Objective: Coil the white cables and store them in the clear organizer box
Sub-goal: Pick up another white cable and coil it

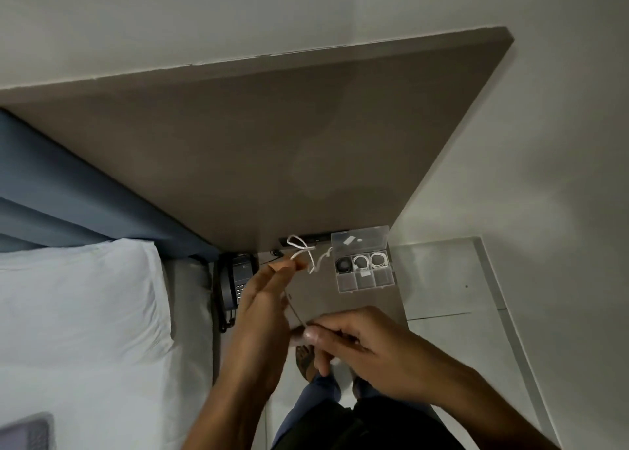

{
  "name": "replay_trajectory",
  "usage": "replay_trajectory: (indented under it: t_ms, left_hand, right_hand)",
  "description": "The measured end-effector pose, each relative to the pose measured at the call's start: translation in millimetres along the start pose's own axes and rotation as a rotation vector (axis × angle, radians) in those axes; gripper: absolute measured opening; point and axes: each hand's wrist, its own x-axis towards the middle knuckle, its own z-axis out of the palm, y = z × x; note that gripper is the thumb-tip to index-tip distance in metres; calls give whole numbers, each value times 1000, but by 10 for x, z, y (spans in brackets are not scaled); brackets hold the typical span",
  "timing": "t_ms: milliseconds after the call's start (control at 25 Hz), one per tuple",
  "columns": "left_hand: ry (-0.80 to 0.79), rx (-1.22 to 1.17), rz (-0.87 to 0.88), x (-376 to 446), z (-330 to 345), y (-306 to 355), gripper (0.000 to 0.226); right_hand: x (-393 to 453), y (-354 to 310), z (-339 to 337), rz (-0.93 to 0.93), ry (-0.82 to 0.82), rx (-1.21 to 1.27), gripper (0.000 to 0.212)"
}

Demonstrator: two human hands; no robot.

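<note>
A white cable (304, 250) is stretched between my two hands above the small brown table (343, 301). My left hand (263, 310) pinches its looped far end at the fingertips. My right hand (360, 339) grips the near end between thumb and fingers. The clear organizer box (365, 266) sits open at the table's far right, its lid (359, 240) leaning back. Two coiled white cables (369, 260) and a dark coil (344, 265) lie in its back row of compartments.
A black desk phone (236, 279) stands left of the table, beside a bed with a white pillow (78, 300). A large brown panel (272, 136) rises behind the table. Pale floor tiles (442, 279) lie to the right. My legs and feet show below.
</note>
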Motion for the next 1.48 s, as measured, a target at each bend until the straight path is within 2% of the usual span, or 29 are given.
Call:
replay_trajectory:
  t_ms: [80,160,200,280,320,440,520,560,640,680,760,800,880,960,1000,1080,1160,1240,1320,1360,1440,1480]
  left_hand:
    - [40,270,267,-75,-20,0,17]
    - [-63,422,505,-107,-53,-18,36]
    - [-155,456,567,-119,-67,-26,41]
    - [-358,410,537,-177,-55,-37,35]
    - [-434,349,462,-214,-43,-38,41]
    - [-556,261,316,-258,-25,-90,59]
    - [-583,333,322,-258,-52,-122,54]
    - [-585,358,347,-260,-71,-116,46]
    - [-564,449,428,-227,-108,-60,29]
    - [-547,521,471,-203,-125,-7,26]
    - [-519,627,548,-131,-148,165,24]
    - [-510,648,587,-93,-156,281,23]
    - [-511,662,657,0,-134,489,24]
    - [-500,633,710,125,-49,584,33]
    - [-483,595,716,175,24,590,42]
    - [-440,501,680,238,188,519,55]
    - [-411,465,647,252,348,353,49]
    - [-421,476,624,199,477,164,41]
    - [-485,524,621,119,569,44,33]
    - [-514,580,624,93,591,12,31]
    - [-537,669,640,87,560,37,28]
    - [-518,683,660,107,520,103,27]
  right_hand:
    - [-64,-56,-30,-50,-86,201,32]
    - [-90,-115,-80,-86,-195,581,32]
    - [-87,-155,-99,-114,-257,802,30]
    - [-84,-209,-112,-208,-339,1215,26]
    - [-79,-231,-118,-266,-335,1379,25]
    - [-50,-273,-209,-435,-144,1659,26]
    - [-31,-254,-285,-505,84,1527,27]
    - [-34,-217,-304,-508,231,1308,30]
    - [-61,-85,-300,-468,541,652,31]
    - [-73,-3,-290,-446,621,326,29]
    - [-92,150,-291,-399,564,-109,28]
    - [-107,203,-295,-355,474,-164,26]
    - [-156,260,-308,-299,261,-13,26]
    - [-198,222,-309,-265,55,306,31]
    - [-206,170,-321,-241,-55,525,33]
    - [-186,35,-365,-236,-271,1116,29]
    - [-145,-160,-454,-300,-265,1561,20]
    - [-78,-307,-556,-400,-133,1753,18]
    - [21,-377,-646,-471,88,1684,26]
    - [70,-373,-677,-486,252,1528,31]
    - [119,-297,-721,-470,587,983,36]
    - [122,-241,-742,-459,703,655,35]
